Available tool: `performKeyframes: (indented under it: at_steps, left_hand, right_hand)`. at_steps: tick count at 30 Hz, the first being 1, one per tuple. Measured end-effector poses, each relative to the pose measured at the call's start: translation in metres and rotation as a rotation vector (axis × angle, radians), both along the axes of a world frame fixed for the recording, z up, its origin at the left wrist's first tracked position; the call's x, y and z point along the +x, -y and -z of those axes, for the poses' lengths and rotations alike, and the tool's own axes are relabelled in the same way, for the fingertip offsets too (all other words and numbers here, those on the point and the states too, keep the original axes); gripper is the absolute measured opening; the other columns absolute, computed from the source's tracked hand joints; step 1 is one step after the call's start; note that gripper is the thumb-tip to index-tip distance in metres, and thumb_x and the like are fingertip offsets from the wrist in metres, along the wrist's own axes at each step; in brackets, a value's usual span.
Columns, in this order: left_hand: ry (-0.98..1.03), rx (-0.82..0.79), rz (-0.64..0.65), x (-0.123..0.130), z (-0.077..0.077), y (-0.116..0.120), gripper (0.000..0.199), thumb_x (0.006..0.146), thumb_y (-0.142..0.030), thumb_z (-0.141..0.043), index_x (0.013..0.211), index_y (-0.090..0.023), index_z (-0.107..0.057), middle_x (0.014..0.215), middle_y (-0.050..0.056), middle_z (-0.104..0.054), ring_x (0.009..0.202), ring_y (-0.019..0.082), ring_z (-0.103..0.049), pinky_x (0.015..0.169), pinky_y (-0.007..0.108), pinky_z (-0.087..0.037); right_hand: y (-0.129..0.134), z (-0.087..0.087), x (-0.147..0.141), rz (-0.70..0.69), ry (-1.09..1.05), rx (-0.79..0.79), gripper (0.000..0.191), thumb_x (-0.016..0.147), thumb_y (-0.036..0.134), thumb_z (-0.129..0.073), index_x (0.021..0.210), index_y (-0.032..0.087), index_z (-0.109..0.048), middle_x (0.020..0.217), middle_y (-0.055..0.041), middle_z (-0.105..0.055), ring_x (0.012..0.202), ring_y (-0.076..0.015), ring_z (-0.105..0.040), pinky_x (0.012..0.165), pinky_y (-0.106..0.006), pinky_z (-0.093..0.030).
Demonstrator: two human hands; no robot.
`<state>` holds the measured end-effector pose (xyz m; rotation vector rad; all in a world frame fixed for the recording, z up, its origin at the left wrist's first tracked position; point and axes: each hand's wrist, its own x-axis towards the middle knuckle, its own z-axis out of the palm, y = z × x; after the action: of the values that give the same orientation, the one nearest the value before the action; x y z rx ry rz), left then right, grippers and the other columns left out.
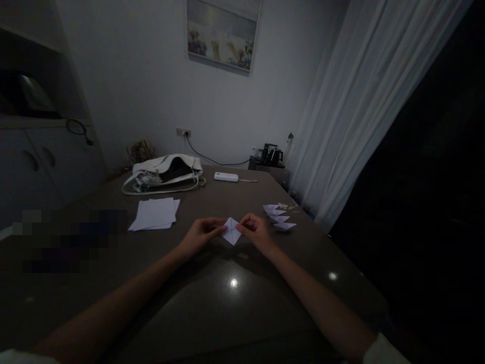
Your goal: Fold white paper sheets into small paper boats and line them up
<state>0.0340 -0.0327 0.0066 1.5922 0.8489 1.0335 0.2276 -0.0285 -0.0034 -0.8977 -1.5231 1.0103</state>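
A small folded white paper (pixel 232 232), diamond-shaped with a crease down its middle, is held up over the dark table (pixel 212 313). My left hand (pixel 200 234) pinches its left corner between thumb and fingers. On the opposite corner, my right hand (pixel 257 232) grips the paper the same way, its fingers curled. Several folded paper boats (pixel 279 218) stand in a row just right of my right hand. To the left of my left hand lies a stack of white paper sheets (pixel 154 214).
A white handbag (pixel 166 173) lies at the table's back left. Near the back edge is a white device (pixel 226 177) with a short cable. Small pale scraps (pixel 287 206) lie beside the boats. A black kettle (pixel 275 155) stands beyond the table, near a white curtain (pixel 348 101).
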Motion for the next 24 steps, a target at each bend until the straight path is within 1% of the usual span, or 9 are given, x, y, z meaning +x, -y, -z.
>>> performKeyframes:
  at_steps: [3,6,9,11,12,16,24]
  left_hand:
    - [0.012,-0.029,-0.033,0.0004,-0.001,-0.0001,0.046,0.066,-0.041,-0.07,0.098,-0.009,-0.065,0.086,0.01,-0.071,0.076,0.021,-0.065,0.068,0.029,-0.05]
    - [0.022,-0.05,-0.04,0.0007,-0.0012,-0.0001,0.047,0.064,-0.041,-0.071,0.097,-0.009,-0.065,0.085,0.01,-0.071,0.073,0.021,-0.065,0.066,0.028,-0.051]
    - [0.014,-0.041,-0.049,0.0008,-0.0007,0.0,0.047,0.064,-0.042,-0.071,0.096,-0.008,-0.065,0.086,0.01,-0.071,0.073,0.021,-0.065,0.066,0.029,-0.05]
    - [-0.005,-0.02,-0.032,0.0008,-0.0002,0.0003,0.046,0.065,-0.042,-0.07,0.096,-0.008,-0.066,0.087,0.011,-0.071,0.075,0.022,-0.065,0.067,0.029,-0.05]
    - [-0.017,-0.006,-0.016,0.001,0.0001,0.0004,0.045,0.066,-0.041,-0.069,0.096,-0.009,-0.066,0.087,0.011,-0.071,0.076,0.022,-0.065,0.067,0.029,-0.05]
    - [-0.065,0.039,0.033,0.0019,0.0016,0.0012,0.042,0.07,-0.04,-0.066,0.098,-0.009,-0.067,0.088,0.011,-0.071,0.078,0.022,-0.065,0.068,0.029,-0.049]
    - [-0.157,0.081,0.071,0.004,0.0056,0.0014,0.037,0.075,-0.038,-0.06,0.098,-0.011,-0.067,0.089,0.01,-0.071,0.078,0.022,-0.064,0.068,0.029,-0.048]
  right_hand:
    - [-0.0002,0.0006,-0.0005,-0.02,-0.01,-0.008,0.028,0.064,0.036,-0.07,0.069,0.017,-0.051,0.061,0.0023,-0.058,0.052,-0.0097,-0.052,0.052,-0.021,-0.039]
    - [-0.0002,0.001,-0.0009,-0.017,-0.005,-0.005,0.028,0.064,0.036,-0.071,0.069,0.017,-0.051,0.062,0.0025,-0.058,0.053,-0.0097,-0.053,0.053,-0.021,-0.04]
    - [0.0004,0.001,-0.0011,-0.033,-0.021,-0.009,0.028,0.064,0.034,-0.071,0.078,0.017,-0.054,0.065,0.0022,-0.059,0.056,-0.0102,-0.055,0.054,-0.021,-0.041]
    - [0.0009,0.0007,-0.0013,-0.047,-0.009,-0.032,0.03,0.065,0.034,-0.07,0.086,0.017,-0.056,0.067,0.0007,-0.062,0.057,-0.0108,-0.056,0.056,-0.022,-0.042]
    - [0.0012,0.0006,-0.0014,-0.048,0.006,-0.045,0.03,0.066,0.035,-0.069,0.087,0.016,-0.058,0.069,-0.0002,-0.063,0.057,-0.011,-0.057,0.056,-0.022,-0.042]
    - [0.0021,0.0,-0.0023,-0.03,0.049,-0.071,0.025,0.066,0.036,-0.068,0.076,0.014,-0.061,0.069,-0.0023,-0.065,0.058,-0.0116,-0.057,0.057,-0.023,-0.042]
    - [0.0039,0.0014,-0.0033,-0.044,0.092,-0.047,0.023,0.068,0.035,-0.066,0.072,0.013,-0.063,0.066,-0.0022,-0.064,0.057,-0.0115,-0.057,0.055,-0.023,-0.041]
